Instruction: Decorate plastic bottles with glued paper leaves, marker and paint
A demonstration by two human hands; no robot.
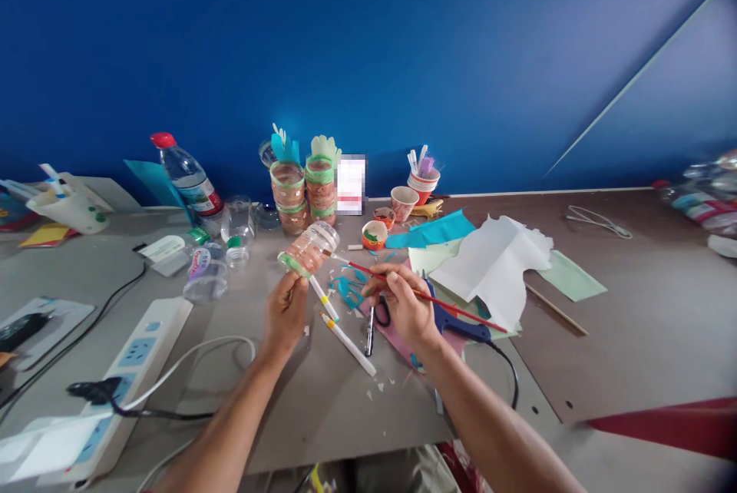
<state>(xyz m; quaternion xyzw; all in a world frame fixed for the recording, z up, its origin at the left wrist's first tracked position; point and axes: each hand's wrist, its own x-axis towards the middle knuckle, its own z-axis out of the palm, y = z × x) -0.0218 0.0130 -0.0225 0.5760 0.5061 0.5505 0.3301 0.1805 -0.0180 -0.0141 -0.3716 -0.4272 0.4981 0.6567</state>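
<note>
My left hand point(286, 311) grips the bottom of a clear plastic bottle piece point(309, 249) with orange paint and a green band, tilted up to the right above the table. My right hand point(403, 302) pinches a red-handled paintbrush point(437, 301), its tip pointing at the bottle's open end. Two white markers point(345, 339) lie on the table between my hands, and black scissors point(374, 320) rest just under my right hand.
Decorated bottle jars point(304, 197), a water bottle point(187, 178), paint cups point(403, 203), a white paper sheet point(495, 263), teal and green paper scraps point(431, 232), a blue glue gun point(457, 324) with cord, and a power strip point(130, 358) crowd the table point(633, 309) before a blue wall.
</note>
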